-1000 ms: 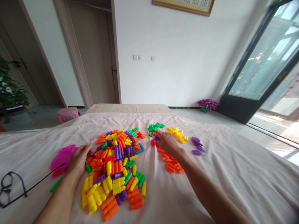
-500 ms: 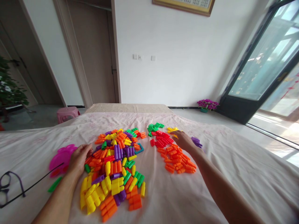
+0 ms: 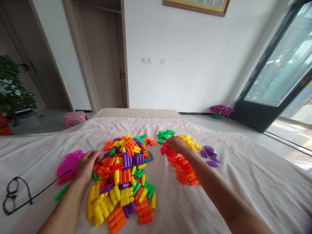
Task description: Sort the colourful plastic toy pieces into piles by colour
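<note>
A mixed pile of orange, yellow, purple, green and red plastic pieces [image 3: 126, 162] lies on the cloth. At its left edge rests my left hand [image 3: 89, 162], fingers curled together; whether they pinch a piece is too small to tell. My right hand [image 3: 176, 144] reaches over the red pieces [image 3: 168, 151], its fingertips down among them and partly hidden. Around it lie separate groups: green pieces [image 3: 165, 134] behind, yellow pieces [image 3: 188, 141] to the right, purple pieces [image 3: 211, 155] farther right, and orange pieces [image 3: 181, 167] in front, partly under my right forearm.
At left on the cloth [image 3: 161, 208] are a pink plate-like item [image 3: 69, 165], a green piece [image 3: 62, 192] and dark-framed glasses [image 3: 14, 196]. Beyond stand a pink stool [image 3: 75, 119], a plant [image 3: 14, 87] and purple flowers [image 3: 221, 110].
My right hand has moved left from the yellow group to the red one, uncovering more yellow and purple pieces. The view has shifted slightly; my left hand stays beside the pile.
</note>
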Demonstrator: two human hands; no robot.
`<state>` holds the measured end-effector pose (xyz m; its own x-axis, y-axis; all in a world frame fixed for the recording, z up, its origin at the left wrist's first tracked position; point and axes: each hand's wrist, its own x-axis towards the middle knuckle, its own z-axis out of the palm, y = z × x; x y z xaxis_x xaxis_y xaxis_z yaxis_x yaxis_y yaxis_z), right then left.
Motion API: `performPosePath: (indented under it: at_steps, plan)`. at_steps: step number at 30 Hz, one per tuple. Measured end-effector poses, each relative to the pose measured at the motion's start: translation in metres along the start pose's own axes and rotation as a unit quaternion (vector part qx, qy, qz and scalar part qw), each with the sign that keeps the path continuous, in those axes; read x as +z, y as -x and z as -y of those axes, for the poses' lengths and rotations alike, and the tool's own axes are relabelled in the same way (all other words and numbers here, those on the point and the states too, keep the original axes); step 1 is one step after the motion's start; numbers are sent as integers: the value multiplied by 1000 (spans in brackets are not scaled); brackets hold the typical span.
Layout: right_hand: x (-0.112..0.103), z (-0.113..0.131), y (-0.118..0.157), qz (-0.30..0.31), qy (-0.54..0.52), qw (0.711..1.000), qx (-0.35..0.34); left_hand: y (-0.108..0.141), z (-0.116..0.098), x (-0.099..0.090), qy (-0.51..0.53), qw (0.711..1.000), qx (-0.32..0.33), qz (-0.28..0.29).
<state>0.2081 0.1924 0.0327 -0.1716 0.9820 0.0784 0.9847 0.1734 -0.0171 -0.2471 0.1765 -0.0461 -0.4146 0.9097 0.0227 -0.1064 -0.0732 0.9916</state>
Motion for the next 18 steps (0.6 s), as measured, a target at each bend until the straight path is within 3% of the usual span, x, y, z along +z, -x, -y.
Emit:
performPosePath:
  at_steps: [5, 11, 14, 18]
  plan:
    - [-3, 31, -16, -45, -25, 999, -14, -2, 1, 1, 3, 1000, 3, 8]
    - [15, 77, -36, -29, -4, 997, -67, -2, -2, 1, 8, 1000, -8, 1]
    - [18, 86, -36, -30, 17, 998, -43, -2, -3, 1, 10, 1000, -8, -3]
    - [5, 81, -25, -40, 15, 998, -52, -1, -3, 0, 12, 1000, -11, 0]
